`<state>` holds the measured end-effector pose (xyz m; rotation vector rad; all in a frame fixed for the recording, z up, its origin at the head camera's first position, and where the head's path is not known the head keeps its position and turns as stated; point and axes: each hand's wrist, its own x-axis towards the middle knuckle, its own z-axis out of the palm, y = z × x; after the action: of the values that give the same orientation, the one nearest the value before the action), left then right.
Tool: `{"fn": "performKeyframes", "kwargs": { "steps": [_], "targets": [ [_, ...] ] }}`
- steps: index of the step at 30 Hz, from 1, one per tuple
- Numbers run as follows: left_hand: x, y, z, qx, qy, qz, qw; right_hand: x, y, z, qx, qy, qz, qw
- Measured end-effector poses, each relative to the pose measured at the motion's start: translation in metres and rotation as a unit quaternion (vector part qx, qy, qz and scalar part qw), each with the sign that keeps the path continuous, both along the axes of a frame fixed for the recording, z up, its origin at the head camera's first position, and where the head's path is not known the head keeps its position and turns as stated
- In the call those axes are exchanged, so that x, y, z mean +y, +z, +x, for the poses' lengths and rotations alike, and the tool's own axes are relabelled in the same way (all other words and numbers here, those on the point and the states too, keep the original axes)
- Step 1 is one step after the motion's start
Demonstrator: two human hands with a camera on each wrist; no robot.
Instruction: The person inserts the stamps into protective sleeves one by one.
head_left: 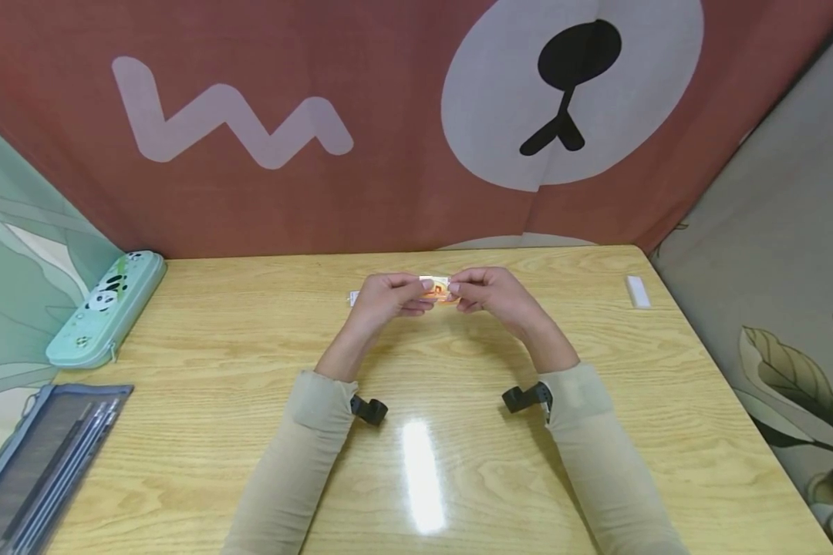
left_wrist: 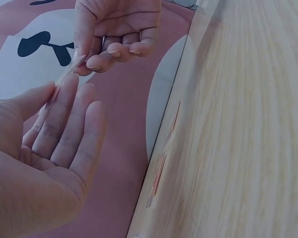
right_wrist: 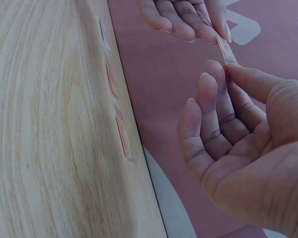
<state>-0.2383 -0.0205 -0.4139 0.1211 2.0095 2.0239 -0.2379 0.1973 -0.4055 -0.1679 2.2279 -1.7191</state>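
Note:
Between both hands, raised over the far part of the table, is a small flat packet (head_left: 439, 287) with orange and white print. My left hand (head_left: 386, 297) pinches its left end between thumb and forefinger. The right hand (head_left: 498, 296) pinches the opposite end in the same way. Seen edge-on in the left wrist view, the packet (left_wrist: 64, 79) looks thin and partly see-through. The right wrist view shows the packet (right_wrist: 227, 50) stretched between the thumbs, with the right hand's other fingers (right_wrist: 207, 96) spread loosely below. Two similar orange pieces (right_wrist: 122, 134) lie on the table near its back edge.
A whitish strip (right_wrist: 105, 34) lies in line with the orange pieces. At the right stands a white block (head_left: 637, 292). Along the left side are a mint panda pencil case (head_left: 107, 308) and a mesh pouch (head_left: 24, 455) holding long slim items. A reddish cloth (head_left: 389, 200) hangs behind the table.

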Motion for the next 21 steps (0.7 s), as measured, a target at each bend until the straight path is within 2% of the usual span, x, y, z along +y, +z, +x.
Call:
{"fn": "performKeyframes", "kwargs": {
  "steps": [21],
  "targets": [
    [0.0013, -0.0013, -0.0006, 0.010, -0.003, -0.010, 0.9999, -0.0003, -0.0007, -0.0002, -0.005, 0.011, 0.007, 0.9999]
  ]
}}
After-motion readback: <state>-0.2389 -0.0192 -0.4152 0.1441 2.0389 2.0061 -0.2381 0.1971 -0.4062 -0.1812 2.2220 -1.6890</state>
